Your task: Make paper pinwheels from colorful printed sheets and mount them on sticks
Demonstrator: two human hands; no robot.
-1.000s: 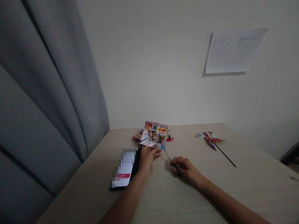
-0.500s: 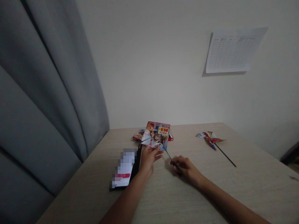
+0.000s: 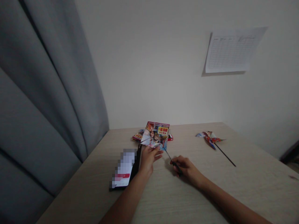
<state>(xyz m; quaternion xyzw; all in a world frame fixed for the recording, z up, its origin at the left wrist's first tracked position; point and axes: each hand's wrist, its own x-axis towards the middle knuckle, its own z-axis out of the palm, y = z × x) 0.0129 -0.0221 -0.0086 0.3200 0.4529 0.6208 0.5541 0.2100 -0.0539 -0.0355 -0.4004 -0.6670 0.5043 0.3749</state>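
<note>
While my left grip (image 3: 147, 160) pinches a bright picture card (image 3: 154, 135) right above it, my right grip (image 3: 179, 167) closes tight on a thin black stick (image 3: 172, 161), and its tip touches the card. A paper pinwheel (image 3: 209, 138) lies on the surface (image 3: 177, 199) out past my right grip.

A paper pinwheel (image 3: 209, 138) lies on the right of the counter (image 3: 245, 168), and a flat black thing (image 3: 123, 169) with a blurred white top lies on its left. A gray curtain (image 3: 42, 93) hangs past the counter's left side, and a printed sheet (image 3: 230, 49) is stuck on the wall (image 3: 151, 68) above it.
</note>
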